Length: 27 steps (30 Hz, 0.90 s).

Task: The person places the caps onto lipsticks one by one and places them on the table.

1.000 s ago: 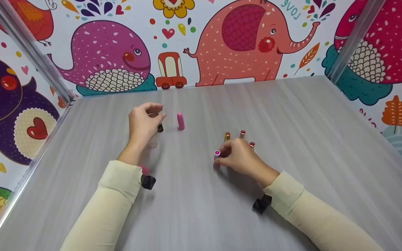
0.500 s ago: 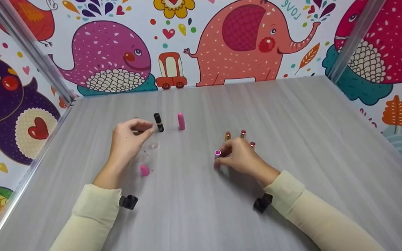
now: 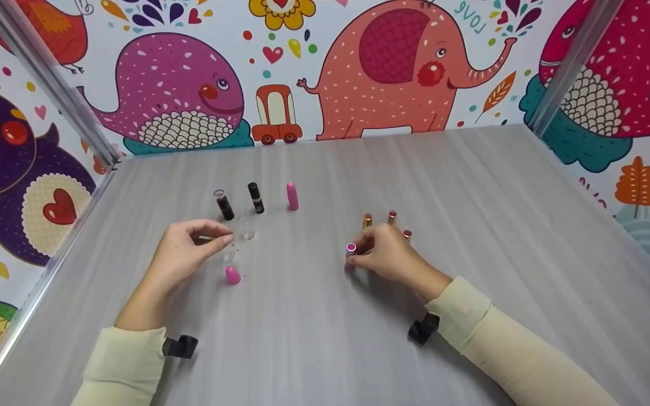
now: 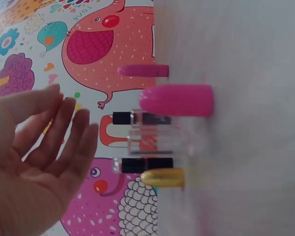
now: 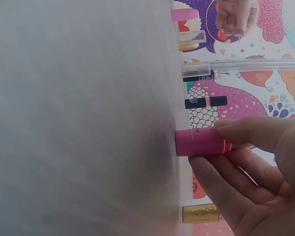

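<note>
My right hand (image 3: 387, 251) pinches a pink lipstick (image 5: 201, 142) upright on the table between thumb and fingers. Its magenta end shows at the top in the head view. At the left, my left hand (image 3: 184, 248) hovers with relaxed fingers and nothing between them, as the left wrist view shows. Close to it stand a pink lipstick cap (image 3: 233, 275), clear caps (image 3: 247, 230) and a gold cap (image 4: 162, 177); the hand mostly hides the gold cap in the head view. Beyond stand two black lipsticks (image 3: 255, 197) and a closed pink lipstick (image 3: 292, 196).
Behind my right hand stand a gold lipstick tube (image 3: 367, 220) and two red-topped lipsticks (image 3: 392, 217), partly hidden by the fingers. The grey wood-grain table (image 3: 313, 327) meets cartoon-printed walls (image 3: 280, 67) at the back and sides.
My left hand has drawn back toward me and to the left, uncovering the two black lipsticks and the pink cap. The right hand keeps its grip in the same place.
</note>
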{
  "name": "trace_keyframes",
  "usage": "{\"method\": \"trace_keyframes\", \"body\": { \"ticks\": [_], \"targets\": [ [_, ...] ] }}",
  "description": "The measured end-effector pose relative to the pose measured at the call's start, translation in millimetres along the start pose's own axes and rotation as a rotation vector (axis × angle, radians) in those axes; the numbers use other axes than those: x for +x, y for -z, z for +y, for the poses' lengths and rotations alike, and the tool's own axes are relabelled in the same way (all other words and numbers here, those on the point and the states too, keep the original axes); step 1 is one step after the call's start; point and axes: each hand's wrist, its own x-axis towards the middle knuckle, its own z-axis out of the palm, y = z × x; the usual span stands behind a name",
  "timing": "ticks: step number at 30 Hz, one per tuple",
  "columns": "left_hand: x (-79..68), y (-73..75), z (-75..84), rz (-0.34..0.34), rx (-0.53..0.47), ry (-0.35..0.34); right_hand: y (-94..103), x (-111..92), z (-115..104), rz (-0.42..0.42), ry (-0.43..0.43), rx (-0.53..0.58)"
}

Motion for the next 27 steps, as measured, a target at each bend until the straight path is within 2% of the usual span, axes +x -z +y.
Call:
{"method": "trace_keyframes", "body": {
  "ticks": [9, 13, 15, 21, 27],
  "targets": [
    [-6.7, 2.2, -31.4, -0.168, -0.104, -0.011, -2.2, 1, 0, 0.007, 0.013, -0.008],
    [-7.3, -1.8, -41.6, -0.279, -0.129, -0.058, -2.5, 1, 0, -0.002, 0.014, 0.003],
    [-6.5, -4.7, -44.7, -0.310, -0.132, -0.081, -2.2, 0, 1, -0.002, 0.011, 0.004],
    [-3.8, -11.8, -47.5, -0.273, -0.146, -0.043, -1.1, -1, 1, 0.010, 0.009, -0.019],
    [-1.7, -20.6, -47.8, -0.273, -0.208, -0.014, -1.5, 0, 1, 0.016, 0.006, -0.015]
  ]
}}
